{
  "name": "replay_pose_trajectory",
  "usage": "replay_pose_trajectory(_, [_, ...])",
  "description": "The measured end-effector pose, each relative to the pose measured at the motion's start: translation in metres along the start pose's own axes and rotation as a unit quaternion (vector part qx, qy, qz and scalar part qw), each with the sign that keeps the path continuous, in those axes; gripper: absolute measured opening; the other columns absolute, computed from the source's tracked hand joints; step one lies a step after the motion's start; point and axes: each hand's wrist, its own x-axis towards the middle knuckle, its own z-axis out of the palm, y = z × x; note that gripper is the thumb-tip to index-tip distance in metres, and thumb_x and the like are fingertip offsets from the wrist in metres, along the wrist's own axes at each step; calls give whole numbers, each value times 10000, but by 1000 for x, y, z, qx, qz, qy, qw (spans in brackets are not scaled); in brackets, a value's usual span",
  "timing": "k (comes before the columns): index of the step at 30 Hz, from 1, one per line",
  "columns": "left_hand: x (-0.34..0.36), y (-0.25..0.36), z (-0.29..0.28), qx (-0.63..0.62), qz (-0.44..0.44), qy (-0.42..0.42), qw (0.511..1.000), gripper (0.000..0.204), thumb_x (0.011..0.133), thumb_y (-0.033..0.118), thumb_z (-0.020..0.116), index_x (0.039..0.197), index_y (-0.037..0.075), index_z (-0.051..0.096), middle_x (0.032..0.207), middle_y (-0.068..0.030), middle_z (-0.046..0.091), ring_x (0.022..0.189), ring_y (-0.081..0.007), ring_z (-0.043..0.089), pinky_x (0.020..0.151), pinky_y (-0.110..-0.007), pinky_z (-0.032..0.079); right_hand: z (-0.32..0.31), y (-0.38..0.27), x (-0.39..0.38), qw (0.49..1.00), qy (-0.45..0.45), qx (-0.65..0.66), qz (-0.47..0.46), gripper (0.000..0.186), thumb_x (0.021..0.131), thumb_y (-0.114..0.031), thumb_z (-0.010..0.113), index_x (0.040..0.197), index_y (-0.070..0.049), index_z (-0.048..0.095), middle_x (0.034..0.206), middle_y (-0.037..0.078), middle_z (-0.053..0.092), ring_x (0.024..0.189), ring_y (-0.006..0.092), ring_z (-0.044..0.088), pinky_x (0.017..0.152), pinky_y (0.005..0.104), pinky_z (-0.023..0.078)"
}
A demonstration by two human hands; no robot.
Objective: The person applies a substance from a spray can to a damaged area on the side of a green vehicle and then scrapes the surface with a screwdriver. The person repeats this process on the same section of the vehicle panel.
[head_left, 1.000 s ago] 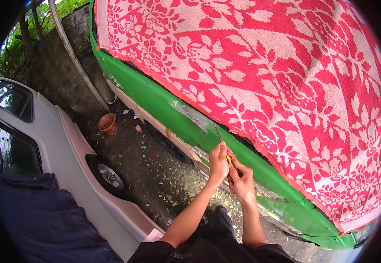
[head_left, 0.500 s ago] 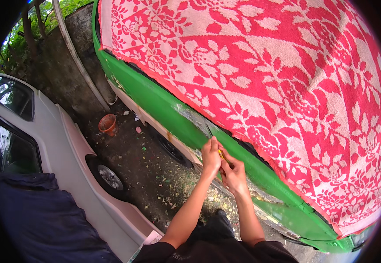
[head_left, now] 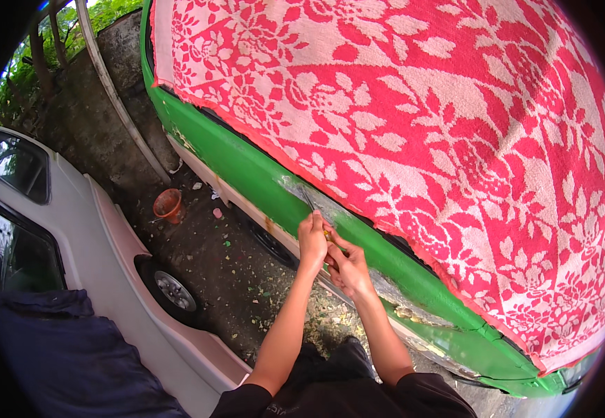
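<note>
Both hands, left [head_left: 312, 240] and right [head_left: 348, 268], gripping the scraper [head_left: 309, 200] (blade on bare patch), scraping the green panel [head_left: 247, 164]; next calls for steady pressure.

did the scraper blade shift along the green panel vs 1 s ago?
Cannot tell. The scraper, held in both hands, sits on the same bare grey patch of the green car; the head camera moved, so small shifts are unclear.

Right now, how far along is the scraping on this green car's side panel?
Done: a patch of bare grey metal shows on the green car around the tool, and paint flakes litter the ground. In hand: the left hand and right hand hold a thin scraper against the panel. Left: most of the visible panel is green.
</note>
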Motion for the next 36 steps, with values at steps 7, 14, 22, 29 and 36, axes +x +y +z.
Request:
replay_pose_trajectory(7, [-27, -18, 5, 47, 0, -24, 999, 459, 1078, 312, 421, 754, 10, 539, 665, -65, 552, 627, -164, 529, 628, -331, 438, -16, 5, -28, 986, -22, 143, 81, 425, 1052, -160, 509, 1473, -122, 473, 722, -9, 457, 414, 27, 311, 346, 204, 226])
replay_pose_trajectory(14, [-22, -14, -2, 56, -27, -4, 998, 511, 1080, 322, 389, 743, -24, 555, 652, -120, 584, 636, -247, 579, 665, -395, 466, -10, 0, -21, 983, -46, 148, 100, 440, 1052, -182, 519, 1486, -143, 457, 729, -2, 457, 426, 31, 317, 351, 199, 224])
replay_pose_trajectory(22, [-10, 4, -5, -12, -67, 16, 998, 454, 1084, 303, 405, 759, 13, 532, 662, -65, 547, 605, -158, 518, 610, -334, 429, -3, -6, 0, 984, -38, 118, 129, 426, 1055, -173, 509, 1479, -150, 474, 699, -8, 451, 404, 33, 287, 356, 198, 219])
replay_pose_trajectory(29, [-10, -23, -4, -107, -80, 39, 990, 505, 1090, 363, 416, 751, 14, 550, 662, -52, 544, 617, -142, 508, 605, -326, 421, -21, 27, 17, 996, -33, -78, 5, 422, 1037, -112, 536, 1459, -101, 519, 721, -6, 522, 413, 35, 333, 369, 232, 244])
replay_pose_trajectory(36, [-23, -24, 0, -80, -63, 30, 994, 483, 1086, 358, 437, 743, 31, 533, 656, -31, 523, 584, -117, 484, 558, -292, 395, -34, 52, 11, 981, -9, -161, -109, 433, 983, -28, 584, 1412, 13, 541, 1061, 12, 679, 894, 34, 564, 824, 205, 468])
